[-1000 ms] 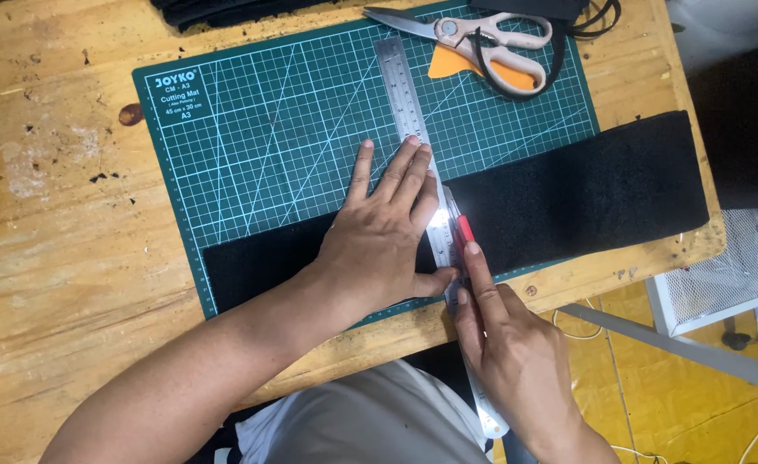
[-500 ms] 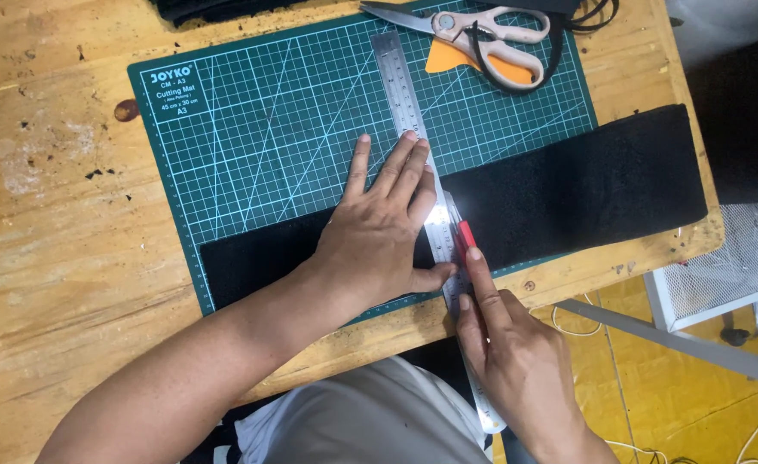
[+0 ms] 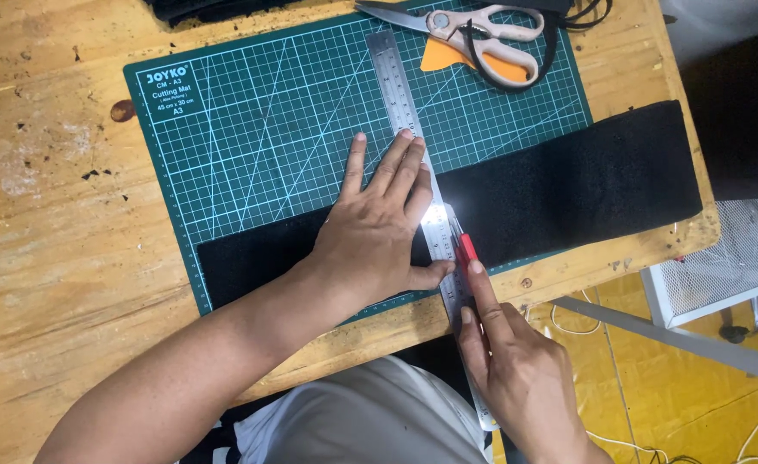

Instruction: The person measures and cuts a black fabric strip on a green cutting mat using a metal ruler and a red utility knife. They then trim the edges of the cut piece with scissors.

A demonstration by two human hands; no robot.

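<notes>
Little has shifted since the earlier frames: the right hand (image 3: 516, 369) has slid only slightly along the steel ruler (image 3: 420, 172), and the left hand (image 3: 379, 232) stays pressed flat in the same spot. Left fingers (image 3: 396, 167) lie spread and extended, the palm holding down both the ruler and the black fabric strip (image 3: 585, 185), with the thumb reaching to the ruler's near part. Right fingers are closed around a red-tipped cutter (image 3: 465, 249), its tip set against the ruler's right edge where the fabric's near border lies; the blade itself is too small to make out, and most of the handle is hidden inside the grip.

Across the near part of the green cutting mat (image 3: 250, 146) runs the fabric strip, its right end passing beyond the mat to the right edge of the bench (image 3: 44, 241). Its middle is covered by the left hand, so the line under the ruler cannot be seen there. The ruler crosses the mat from far to near, and its near end overhangs the near edge of the bench, partly hidden by the right hand.

At the far right corner of the mat lie scissors (image 3: 482, 30) with pale handles, resting over an orange piece (image 3: 448, 56); the blade tips are cut off by the frame's top.
</notes>
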